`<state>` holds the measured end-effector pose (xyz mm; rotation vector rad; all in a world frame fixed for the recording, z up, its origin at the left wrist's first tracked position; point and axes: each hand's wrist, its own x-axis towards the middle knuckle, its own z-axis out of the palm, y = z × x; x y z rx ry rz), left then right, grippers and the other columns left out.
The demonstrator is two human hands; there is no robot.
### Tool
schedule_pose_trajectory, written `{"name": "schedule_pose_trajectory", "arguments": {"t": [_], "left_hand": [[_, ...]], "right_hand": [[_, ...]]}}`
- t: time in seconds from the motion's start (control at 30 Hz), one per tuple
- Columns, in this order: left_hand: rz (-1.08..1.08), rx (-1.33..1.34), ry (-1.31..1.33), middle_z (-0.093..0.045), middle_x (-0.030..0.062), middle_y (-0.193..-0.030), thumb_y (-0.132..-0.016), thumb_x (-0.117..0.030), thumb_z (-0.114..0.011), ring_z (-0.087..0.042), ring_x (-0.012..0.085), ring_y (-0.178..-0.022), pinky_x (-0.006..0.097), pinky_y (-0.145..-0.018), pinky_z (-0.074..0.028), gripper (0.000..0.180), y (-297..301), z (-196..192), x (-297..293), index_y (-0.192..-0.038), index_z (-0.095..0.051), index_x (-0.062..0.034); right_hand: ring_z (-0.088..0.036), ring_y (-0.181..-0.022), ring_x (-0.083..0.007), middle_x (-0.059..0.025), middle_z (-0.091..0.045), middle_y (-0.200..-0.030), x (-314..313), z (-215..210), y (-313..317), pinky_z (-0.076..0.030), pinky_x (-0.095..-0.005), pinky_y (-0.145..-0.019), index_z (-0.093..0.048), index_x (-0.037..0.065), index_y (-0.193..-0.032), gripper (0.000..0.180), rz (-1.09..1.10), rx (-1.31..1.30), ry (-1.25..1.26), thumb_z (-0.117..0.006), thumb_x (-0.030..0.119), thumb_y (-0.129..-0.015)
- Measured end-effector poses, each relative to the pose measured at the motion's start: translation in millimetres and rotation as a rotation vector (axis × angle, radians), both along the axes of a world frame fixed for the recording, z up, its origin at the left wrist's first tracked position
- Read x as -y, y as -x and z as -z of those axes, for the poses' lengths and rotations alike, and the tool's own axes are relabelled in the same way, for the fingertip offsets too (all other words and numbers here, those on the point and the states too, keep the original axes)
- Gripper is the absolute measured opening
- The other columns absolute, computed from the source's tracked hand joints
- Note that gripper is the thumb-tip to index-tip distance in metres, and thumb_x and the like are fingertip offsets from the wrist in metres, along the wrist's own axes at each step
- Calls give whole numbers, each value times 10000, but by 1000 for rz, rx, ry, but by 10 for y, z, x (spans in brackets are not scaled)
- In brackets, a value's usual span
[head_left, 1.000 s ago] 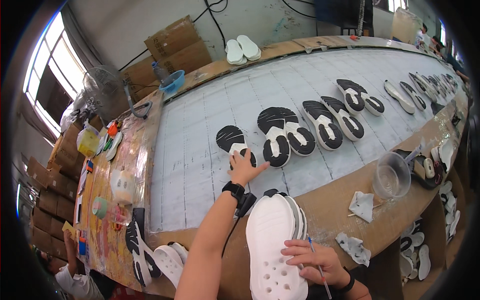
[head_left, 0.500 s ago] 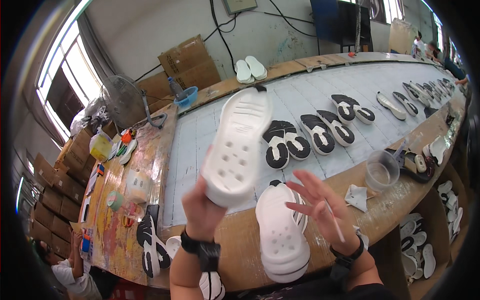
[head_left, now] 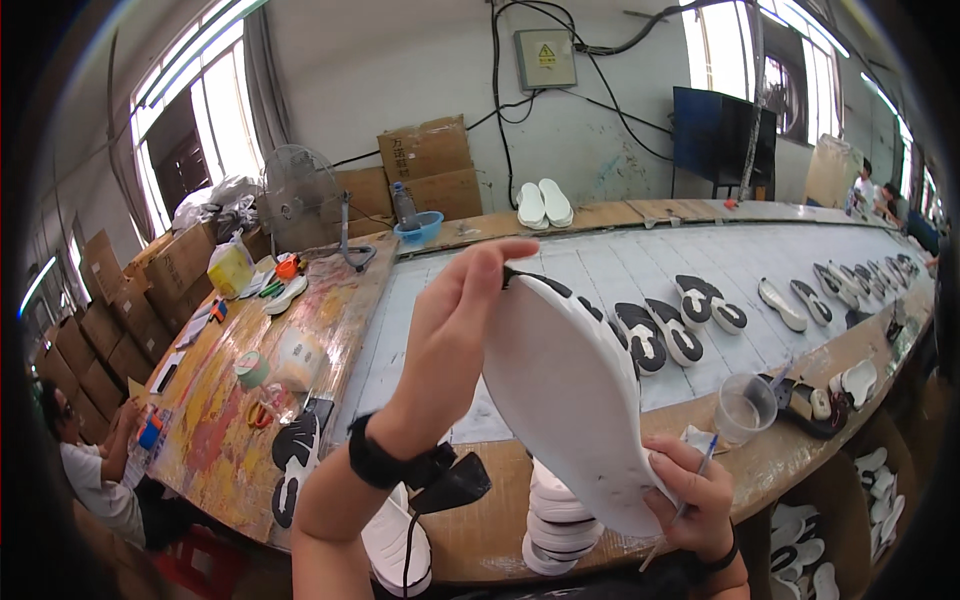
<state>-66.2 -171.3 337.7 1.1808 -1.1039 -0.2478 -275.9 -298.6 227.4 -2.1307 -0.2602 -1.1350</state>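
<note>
Raised above the worktable [head_left: 480,500], the white sole [head_left: 565,400] lies at 4 o'clock from the left hand [head_left: 440,340] and 10 o'clock from the right hand [head_left: 692,490]. The left fingers extend along its upper end; whether they pinch it cannot be told. The right fingers curl around its lower end, with a slender pen [head_left: 709,456] among them. From the sole, stacked white soles [head_left: 562,522] stand at 6 o'clock, near the table's front edge; a clear tub [head_left: 745,412], 3 o'clock; black-and-white soles [head_left: 668,335], 2 o'clock; roomy pale sheet [head_left: 625,260], 1 o'clock; cardboard boxes [head_left: 425,155], 11 o'clock.
</note>
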Motion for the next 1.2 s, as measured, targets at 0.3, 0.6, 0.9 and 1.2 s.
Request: {"name": "schedule_pose_trajectory", "arguments": {"t": [0.3, 0.6, 0.9, 1.2], "left_hand": [[393, -229, -128, -468, 68, -1195, -928, -365, -359, -454, 128, -1094, 290, -888, -406, 511, 286, 134, 194, -1292, -300, -10], [193, -588, -186, -503, 82, -1128, -929, -227, -396, -526, 173, -1005, 326, -845, -456, 361, 558, 839, 185, -1239, -332, -54], [311, -385, -218, -483, 130, -1168, -945, -163, -326, -530, 235, -1003, 348, -835, -471, 423, 196, 1097, 7, -1339, -219, -54], [413, 290, -1118, -511, 182, -1120, -893, -230, -418, -489, 227, -1045, 271, -909, -354, 415, -61, 941, 374, -1259, -424, -35]], "right_hand": [[-571, -948, -190, -119, -566, -1081, 15, 0, -100, -451, -264, -799, -412, -41, -1236, 522, -311, -38, -1128, -547, 199, -792], [-529, -1034, -258, -224, -360, -1301, 14, -42, -334, -429, -312, -847, -346, -14, -1285, 664, -73, -26, -318, -685, 156, -740], [-517, -1071, -295, -238, -331, -1319, -110, 24, -346, -447, -310, -834, -391, 15, -1268, 635, -363, -67, -183, -669, 17, -697], [-513, -987, -139, -114, -519, -1153, 133, 1211, -220, -412, -246, -834, -420, -31, -1215, 391, -16, -341, -1138, -524, 131, -874]]}}
